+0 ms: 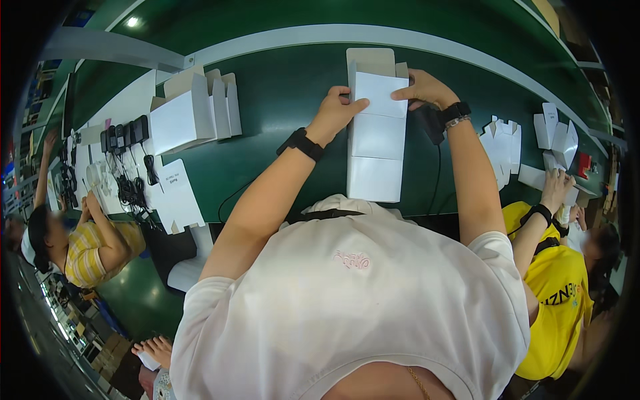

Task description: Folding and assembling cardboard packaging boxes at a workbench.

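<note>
Three white cartons stand in a row in front of me on the green table: a far carton (381, 95), a middle carton (377, 136) and a near carton (375, 179). The far carton's flaps stand up, showing a grey-brown inner side. My left hand (337, 113) grips its left side, thumb on the white face and fingers curled. From the right, my right hand (428, 90) grips the same carton with its thumb on the face; its other fingers are partly hidden. A black device (430, 125) with a cable is close to my right wrist.
At left stand several open white cartons (183, 123), beside black power adapters (125, 135) with coiled cables and a flat carton blank (179, 198). More white blanks (501, 150) lie at right. A co-worker in yellow (555, 293) handles cartons there; another in stripes (100, 250) works at left.
</note>
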### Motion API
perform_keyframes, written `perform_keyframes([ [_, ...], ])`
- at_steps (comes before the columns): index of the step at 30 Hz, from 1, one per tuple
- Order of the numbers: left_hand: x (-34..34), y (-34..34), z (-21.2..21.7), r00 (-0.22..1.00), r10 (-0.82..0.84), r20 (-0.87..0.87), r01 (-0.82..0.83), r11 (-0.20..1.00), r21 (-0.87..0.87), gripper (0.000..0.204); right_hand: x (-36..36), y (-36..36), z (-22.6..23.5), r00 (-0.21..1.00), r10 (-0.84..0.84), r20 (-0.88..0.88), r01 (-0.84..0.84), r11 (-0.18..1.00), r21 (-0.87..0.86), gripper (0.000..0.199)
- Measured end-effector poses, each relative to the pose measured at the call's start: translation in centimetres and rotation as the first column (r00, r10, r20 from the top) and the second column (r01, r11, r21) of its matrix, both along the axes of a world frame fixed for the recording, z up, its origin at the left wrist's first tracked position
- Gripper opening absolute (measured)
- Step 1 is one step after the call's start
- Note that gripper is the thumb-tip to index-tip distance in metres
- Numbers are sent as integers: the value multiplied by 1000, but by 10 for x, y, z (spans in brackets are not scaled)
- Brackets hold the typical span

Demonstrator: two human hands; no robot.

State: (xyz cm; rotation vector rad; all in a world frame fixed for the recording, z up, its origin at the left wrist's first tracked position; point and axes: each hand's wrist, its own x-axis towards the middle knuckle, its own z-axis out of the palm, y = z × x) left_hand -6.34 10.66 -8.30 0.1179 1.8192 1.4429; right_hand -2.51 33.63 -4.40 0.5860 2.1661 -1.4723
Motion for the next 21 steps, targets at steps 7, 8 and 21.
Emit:
perform_keyframes([
  [7, 6, 2, 0, 1000, 20, -1, -20, 998, -55, 73, 5, 6, -8, 985, 90, 147, -97, 994, 42, 61],
  [8, 6, 2, 0, 999, 33, 7, -32, 997, -68, 73, 8, 8, -9, 980, 93, 176, -104, 993, 54, 61],
  [21, 10, -4, 4, 951, 301, -75, -292, 949, 116, 57, 86, -66, -23, 710, -689, -147, 427, 587, -688, 51],
])
